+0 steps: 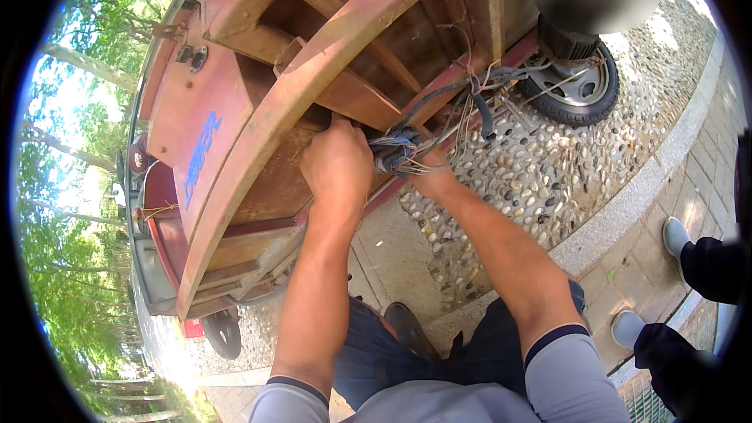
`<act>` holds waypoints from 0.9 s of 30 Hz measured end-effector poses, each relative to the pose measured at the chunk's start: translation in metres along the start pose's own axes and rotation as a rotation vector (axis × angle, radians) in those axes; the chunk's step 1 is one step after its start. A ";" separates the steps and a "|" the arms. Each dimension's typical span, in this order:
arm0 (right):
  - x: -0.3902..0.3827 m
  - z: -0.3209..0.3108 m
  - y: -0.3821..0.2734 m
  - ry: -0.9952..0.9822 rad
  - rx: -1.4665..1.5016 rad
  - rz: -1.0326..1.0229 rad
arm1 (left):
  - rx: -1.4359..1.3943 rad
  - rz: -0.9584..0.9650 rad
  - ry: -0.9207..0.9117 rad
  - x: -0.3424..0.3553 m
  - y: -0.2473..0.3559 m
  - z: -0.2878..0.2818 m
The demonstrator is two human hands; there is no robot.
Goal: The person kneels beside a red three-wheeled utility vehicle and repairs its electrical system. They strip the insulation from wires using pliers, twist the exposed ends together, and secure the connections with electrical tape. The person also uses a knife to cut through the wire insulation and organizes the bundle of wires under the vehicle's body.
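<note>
A tangled wire bundle [398, 153] of grey, blue and dark strands lies between my two hands, inside the open underside of a red vehicle body [313, 70]. My left hand [338, 160] is closed in a fist at the bundle's left end, its fingertips turned away from view. From the right, my right hand [433, 175] grips the bundle, partly covered by loose strands. A thick black cable [439, 95] and thin loose wires run from the bundle up toward a small black-tyred wheel [583, 90].
A curved red frame rail [258, 121] arches in front of my left arm. Pebbled paving [540, 196] meets a stone kerb [627, 204] at the right. Another person's grey shoes [627, 329] stand at the lower right. Another tyre [223, 334] shows at lower left.
</note>
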State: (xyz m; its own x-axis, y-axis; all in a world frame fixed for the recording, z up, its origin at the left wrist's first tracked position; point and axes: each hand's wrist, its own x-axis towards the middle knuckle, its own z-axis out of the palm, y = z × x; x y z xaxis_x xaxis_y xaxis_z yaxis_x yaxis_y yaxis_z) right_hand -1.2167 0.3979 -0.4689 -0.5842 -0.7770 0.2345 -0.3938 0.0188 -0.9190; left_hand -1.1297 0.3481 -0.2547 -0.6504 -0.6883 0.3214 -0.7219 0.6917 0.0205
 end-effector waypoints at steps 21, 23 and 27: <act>-0.012 -0.015 -0.007 0.035 -0.309 -0.051 | 0.015 0.001 -0.081 -0.010 0.004 0.001; -0.014 -0.020 -0.032 -0.013 -0.360 -0.006 | 0.014 -0.019 -0.079 -0.014 -0.003 -0.002; -0.016 -0.038 -0.047 0.033 -0.374 -0.027 | 0.049 -0.027 -0.095 -0.015 0.001 0.001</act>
State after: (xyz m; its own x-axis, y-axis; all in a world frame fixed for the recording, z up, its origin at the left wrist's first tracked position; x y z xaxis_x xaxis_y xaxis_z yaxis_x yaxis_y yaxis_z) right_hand -1.2156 0.4332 -0.4170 -0.5901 -0.7599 0.2728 -0.6377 0.2315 -0.7346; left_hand -1.1215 0.3589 -0.2603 -0.6480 -0.7260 0.2301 -0.7489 0.6624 -0.0194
